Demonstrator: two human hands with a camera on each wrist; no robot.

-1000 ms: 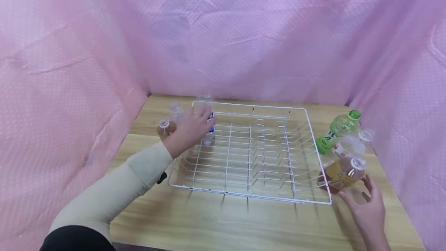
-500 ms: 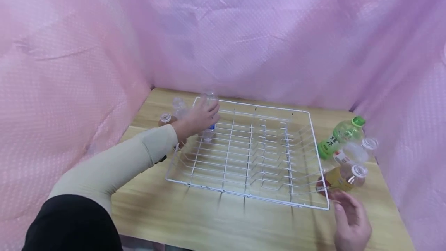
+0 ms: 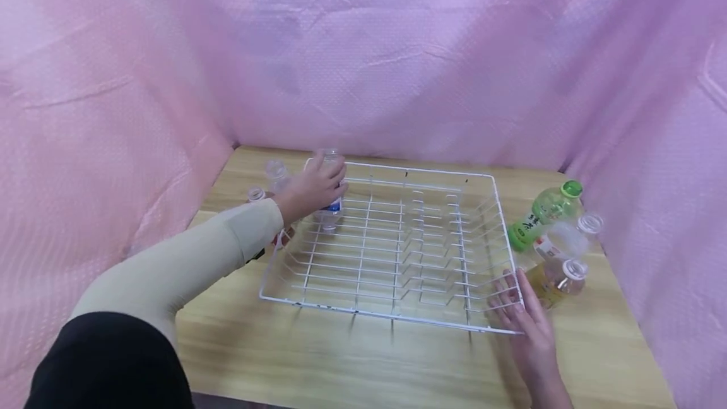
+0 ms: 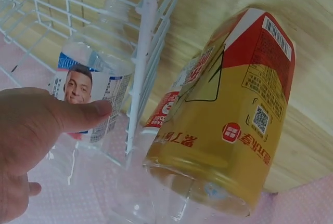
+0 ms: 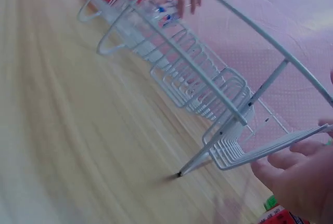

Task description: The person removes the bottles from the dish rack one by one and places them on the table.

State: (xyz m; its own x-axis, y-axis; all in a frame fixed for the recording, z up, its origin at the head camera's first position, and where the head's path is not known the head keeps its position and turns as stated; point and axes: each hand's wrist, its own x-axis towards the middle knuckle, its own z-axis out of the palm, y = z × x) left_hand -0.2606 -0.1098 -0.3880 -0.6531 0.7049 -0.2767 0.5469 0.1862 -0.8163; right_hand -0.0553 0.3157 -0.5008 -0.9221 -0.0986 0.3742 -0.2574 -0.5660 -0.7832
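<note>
My left hand (image 3: pixel 318 189) holds a clear plastic water bottle (image 4: pixel 117 86) with a blue and white label, over the back left corner of the white wire dish rack (image 3: pixel 392 319). In the left wrist view the thumb lies across the label and the bottle overlaps the rack's wires. At the rack's front right corner, my right hand (image 3: pixel 525 308) grips the side, its fingers showing behind the wires. The right wrist view has these fingers (image 5: pixel 289 159) against the sloping wire side.
Left of the rack stand a yellow and red labelled drink bottle (image 4: pixel 229 104) and a clear bottle (image 3: pixel 276 172). On its right are a green bottle (image 3: pixel 548 210), a clear bottle (image 3: pixel 570 238) and an amber drink bottle (image 3: pixel 559 279). Pink sheeting (image 3: pixel 392 68) surrounds the wooden table (image 3: pixel 341 365).
My right hand has moved left from beside the amber bottle to the rack's front right corner and taken hold there. My left hand stays on the water bottle at the back left.
</note>
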